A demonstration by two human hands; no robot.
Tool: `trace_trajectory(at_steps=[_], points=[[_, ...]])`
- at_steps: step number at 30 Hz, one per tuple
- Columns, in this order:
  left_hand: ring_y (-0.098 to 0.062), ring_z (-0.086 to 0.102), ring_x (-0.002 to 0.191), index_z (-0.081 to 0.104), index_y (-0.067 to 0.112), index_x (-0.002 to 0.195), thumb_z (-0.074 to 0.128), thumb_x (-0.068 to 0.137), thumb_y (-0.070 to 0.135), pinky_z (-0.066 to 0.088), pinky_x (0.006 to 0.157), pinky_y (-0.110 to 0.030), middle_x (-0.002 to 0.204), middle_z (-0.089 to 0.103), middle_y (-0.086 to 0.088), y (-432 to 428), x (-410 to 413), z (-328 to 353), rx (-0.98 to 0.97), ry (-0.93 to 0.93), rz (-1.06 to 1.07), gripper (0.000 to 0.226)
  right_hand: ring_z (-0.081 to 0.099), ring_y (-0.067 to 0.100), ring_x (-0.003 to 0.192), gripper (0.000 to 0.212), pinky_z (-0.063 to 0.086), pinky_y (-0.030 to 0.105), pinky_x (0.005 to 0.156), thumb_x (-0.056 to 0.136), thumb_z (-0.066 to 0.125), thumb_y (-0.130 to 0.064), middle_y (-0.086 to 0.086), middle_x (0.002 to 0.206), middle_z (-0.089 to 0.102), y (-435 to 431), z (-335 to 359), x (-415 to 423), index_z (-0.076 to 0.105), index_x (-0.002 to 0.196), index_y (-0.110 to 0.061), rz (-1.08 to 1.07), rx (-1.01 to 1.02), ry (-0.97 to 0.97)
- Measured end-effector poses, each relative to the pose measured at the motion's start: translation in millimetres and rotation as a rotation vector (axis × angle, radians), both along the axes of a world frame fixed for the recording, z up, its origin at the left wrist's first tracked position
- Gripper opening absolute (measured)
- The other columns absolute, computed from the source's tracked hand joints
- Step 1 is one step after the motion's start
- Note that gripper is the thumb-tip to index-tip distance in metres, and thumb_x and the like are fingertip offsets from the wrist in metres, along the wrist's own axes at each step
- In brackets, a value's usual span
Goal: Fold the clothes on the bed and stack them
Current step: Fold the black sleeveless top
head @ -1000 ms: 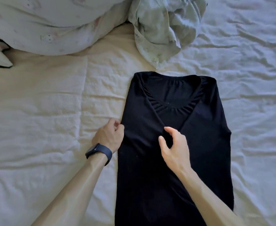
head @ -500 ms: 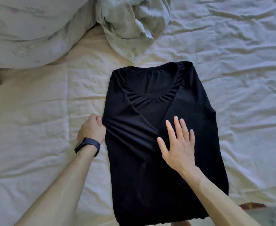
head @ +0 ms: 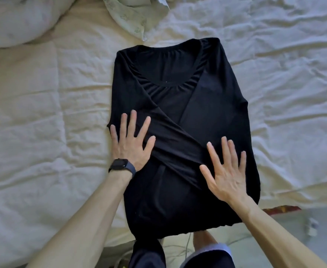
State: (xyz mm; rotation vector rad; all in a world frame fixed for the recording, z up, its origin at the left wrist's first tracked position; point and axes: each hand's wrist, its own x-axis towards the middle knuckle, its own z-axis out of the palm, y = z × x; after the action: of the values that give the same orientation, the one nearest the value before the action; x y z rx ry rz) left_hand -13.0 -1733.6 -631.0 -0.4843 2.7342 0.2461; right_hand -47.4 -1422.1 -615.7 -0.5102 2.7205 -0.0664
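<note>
Shirt (head: 213, 97), black, lies under left hand (head: 132, 145) and right hand (head: 226, 176), both spread, seemingly pressing.

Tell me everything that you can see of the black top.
The black top is thin, soft-looking fabric with a gathered round neckline. It lies flat on the cream bedspread, neckline away from the person, both sides folded inward and overlapping. The left hand and right hand press flat on it.
</note>
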Motion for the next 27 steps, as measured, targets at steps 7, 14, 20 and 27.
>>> trace_trajectory(at_steps=[7,14,20,27], points=[[-0.038,0.023,0.149,0.034,0.017,0.155,0.046,0.091,0.062,0.024,0.116,-0.061,0.162,0.024,-0.018,68,144,28,0.113,0.191,0.479,0.08,0.023,0.029,0.152,0.092,0.025,0.057,0.121,0.088,0.045,-0.077,0.006,0.165,0.022,82,38,65,0.021,0.159,-0.025,-0.663,-0.213,-0.128],[-0.035,0.048,0.127,0.036,0.022,0.145,0.081,0.077,0.044,0.042,0.102,-0.048,0.144,0.044,-0.01,159,212,39,0.377,0.223,1.082,0.085,0.062,0.019,0.108,0.066,0.05,0.04,0.095,0.082,0.081,-0.051,-0.003,0.117,0.063,135,31,100,0.053,0.13,-0.016,-0.94,-0.443,-0.482],[-0.03,0.064,0.105,0.062,0.019,0.109,0.077,0.084,0.046,0.051,0.088,-0.041,0.101,0.067,0.003,152,252,15,0.79,-0.093,1.288,0.04,0.065,-0.001,0.084,0.029,0.047,0.016,0.064,0.085,0.082,-0.025,-0.013,0.096,0.072,167,15,105,0.07,0.111,-0.021,-0.917,-0.486,-0.693],[-0.02,0.063,0.076,0.07,0.018,0.092,0.067,0.094,0.042,0.05,0.062,-0.032,0.084,0.07,0.006,144,300,45,0.734,-0.161,0.995,0.024,0.074,0.018,0.091,0.019,0.054,0.032,0.078,0.096,0.072,-0.028,0.001,0.104,0.076,203,32,136,0.068,0.109,-0.015,-0.978,-0.635,-0.775]])
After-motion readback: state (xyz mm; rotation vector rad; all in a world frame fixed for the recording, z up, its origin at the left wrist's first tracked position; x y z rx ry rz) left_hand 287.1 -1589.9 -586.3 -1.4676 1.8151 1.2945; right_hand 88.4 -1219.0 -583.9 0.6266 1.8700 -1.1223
